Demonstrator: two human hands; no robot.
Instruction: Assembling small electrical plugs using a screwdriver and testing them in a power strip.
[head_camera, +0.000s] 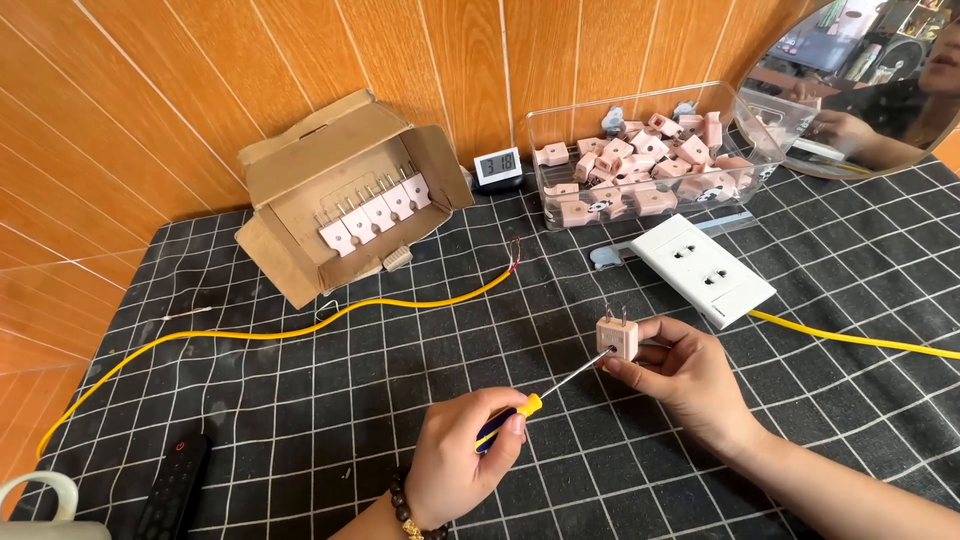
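My right hand holds a small pink two-prong plug just above the black grid mat, prongs pointing up. My left hand, with a bead bracelet at the wrist, grips a screwdriver by its yellow and blue handle. The thin metal shaft runs up and to the right, and its tip touches the side of the plug. A yellow wire with a stripped end lies across the mat beyond the hands.
A white double socket plate lies behind the plug, with another yellow wire leading right. A clear bin holds several pink plugs. An open cardboard box holds more. Also here: a small digital clock, a mirror, a black remote.
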